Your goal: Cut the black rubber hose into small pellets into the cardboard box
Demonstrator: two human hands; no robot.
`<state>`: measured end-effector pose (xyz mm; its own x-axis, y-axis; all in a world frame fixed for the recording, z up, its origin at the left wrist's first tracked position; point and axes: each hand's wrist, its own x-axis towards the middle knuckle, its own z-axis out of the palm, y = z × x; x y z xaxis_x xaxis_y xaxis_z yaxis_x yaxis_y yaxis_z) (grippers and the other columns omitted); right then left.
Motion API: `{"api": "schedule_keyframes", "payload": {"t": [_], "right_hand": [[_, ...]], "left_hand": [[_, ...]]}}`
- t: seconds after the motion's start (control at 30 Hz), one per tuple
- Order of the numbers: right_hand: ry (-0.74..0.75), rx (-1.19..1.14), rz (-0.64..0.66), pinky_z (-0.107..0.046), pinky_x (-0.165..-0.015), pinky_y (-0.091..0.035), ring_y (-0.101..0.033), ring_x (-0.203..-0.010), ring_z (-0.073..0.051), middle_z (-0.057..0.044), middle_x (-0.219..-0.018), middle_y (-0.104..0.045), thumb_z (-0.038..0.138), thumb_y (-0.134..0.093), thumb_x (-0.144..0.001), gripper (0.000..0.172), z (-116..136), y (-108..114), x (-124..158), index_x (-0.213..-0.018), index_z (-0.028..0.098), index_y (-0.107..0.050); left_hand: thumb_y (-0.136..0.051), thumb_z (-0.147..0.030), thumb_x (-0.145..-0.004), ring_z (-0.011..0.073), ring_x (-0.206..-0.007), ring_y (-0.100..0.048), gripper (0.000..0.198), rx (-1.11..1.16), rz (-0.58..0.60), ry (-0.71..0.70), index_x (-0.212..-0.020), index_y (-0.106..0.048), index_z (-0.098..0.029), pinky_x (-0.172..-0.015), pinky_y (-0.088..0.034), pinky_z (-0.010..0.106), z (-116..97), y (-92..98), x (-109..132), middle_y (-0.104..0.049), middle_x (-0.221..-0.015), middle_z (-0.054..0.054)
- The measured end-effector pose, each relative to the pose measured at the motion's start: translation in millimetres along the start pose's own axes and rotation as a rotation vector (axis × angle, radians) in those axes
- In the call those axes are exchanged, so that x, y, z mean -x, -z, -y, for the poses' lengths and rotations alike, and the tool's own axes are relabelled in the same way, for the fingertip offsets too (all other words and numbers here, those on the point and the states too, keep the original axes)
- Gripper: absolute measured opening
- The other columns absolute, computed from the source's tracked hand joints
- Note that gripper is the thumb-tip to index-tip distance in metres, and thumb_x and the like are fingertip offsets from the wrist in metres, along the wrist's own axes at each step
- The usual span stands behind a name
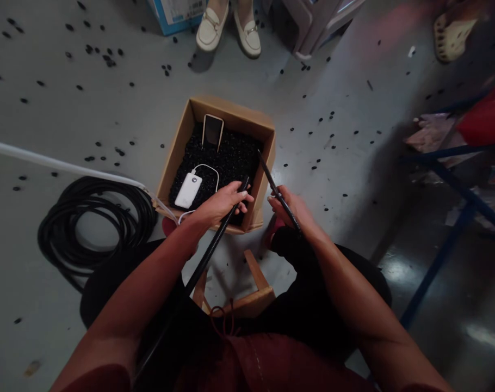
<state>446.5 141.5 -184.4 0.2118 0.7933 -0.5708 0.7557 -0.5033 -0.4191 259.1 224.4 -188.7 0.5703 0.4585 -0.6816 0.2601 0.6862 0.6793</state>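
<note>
My left hand is closed around a black corrugated hose near its cut end, which points over a cardboard box. My right hand grips a thin dark blade-like tool, its tip angled up towards the hose end. The box is filled with small black pieces. A phone leans upright in it, and a white power bank with a white cable lies on the pieces. I sit on a wooden stool.
A coil of black hose lies on the grey floor at left, with a white tube across it. Small black pieces are scattered over the floor. Another person's white shoes stand at the top. A blue metal frame is at right.
</note>
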Motion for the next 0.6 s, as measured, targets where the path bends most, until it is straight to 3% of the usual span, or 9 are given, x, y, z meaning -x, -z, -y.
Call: {"api": "schedule_keyframes", "payload": {"t": [0.1, 0.17, 0.3, 0.4, 0.6], "right_hand": [[0.056, -0.093, 0.0, -0.03, -0.065, -0.041, -0.06, -0.072, -0.02, -0.007, -0.085, -0.068, 0.045, -0.043, -0.089, 0.036, -2.1, 1.9, 1.6, -0.113, 0.02, -0.054], [0.093, -0.125, 0.019, -0.03, -0.066, -0.042, -0.06, -0.074, -0.021, -0.006, -0.087, -0.067, 0.049, -0.046, -0.088, 0.041, -4.1, 0.6, 1.9, -0.117, 0.02, -0.052], [0.13, -0.164, 0.087, -0.031, -0.068, -0.043, -0.061, -0.077, -0.021, -0.007, -0.095, -0.067, 0.052, -0.053, -0.084, 0.047, -3.8, -2.7, 2.7, -0.12, 0.021, -0.048], [0.149, -0.153, 0.135, -0.033, -0.071, -0.044, -0.061, -0.082, -0.023, -0.009, -0.099, -0.067, 0.052, -0.055, -0.084, 0.05, -1.0, -3.9, 4.5, -0.12, 0.02, -0.047], [0.19, -0.131, 0.211, -0.035, -0.075, -0.044, -0.062, -0.089, -0.026, -0.013, -0.103, -0.065, 0.056, -0.056, -0.082, 0.058, 0.9, -5.6, 6.7, -0.124, 0.017, -0.045]], "left_hand": [[-0.046, -0.02, -0.092, 0.0048, -0.05, -0.05, 0.035, -0.003, -0.045, -0.063, -0.126, -0.046, -0.016, -0.047, -0.035, 0.018, 1.6, 1.7, -0.9, -0.06, -0.076, -0.001], [-0.047, -0.02, -0.091, 0.0044, -0.046, -0.044, 0.036, -0.005, -0.069, -0.084, -0.126, -0.047, -0.016, -0.045, -0.031, 0.017, 2.3, 2.2, -1.9, -0.054, -0.068, -0.005], [-0.05, -0.026, -0.09, 0.0048, -0.048, -0.039, 0.017, -0.098, -0.149, -0.121, -0.101, -0.056, -0.015, -0.046, -0.028, 0.018, 4.0, 2.4, -4.5, -0.05, -0.063, -0.005], [-0.047, -0.033, -0.091, 0.0065, -0.052, -0.04, 0.021, -0.243, -0.212, -0.171, -0.081, -0.053, -0.016, -0.048, -0.029, 0.019, 7.7, 4.0, -7.6, -0.05, -0.063, -0.003], [-0.042, -0.029, -0.091, 0.0091, -0.055, -0.043, 0.018, -0.489, -0.197, -0.228, -0.084, -0.054, -0.017, -0.055, -0.033, 0.021, 7.7, 4.7, -7.3, -0.051, -0.065, -0.003]]}}
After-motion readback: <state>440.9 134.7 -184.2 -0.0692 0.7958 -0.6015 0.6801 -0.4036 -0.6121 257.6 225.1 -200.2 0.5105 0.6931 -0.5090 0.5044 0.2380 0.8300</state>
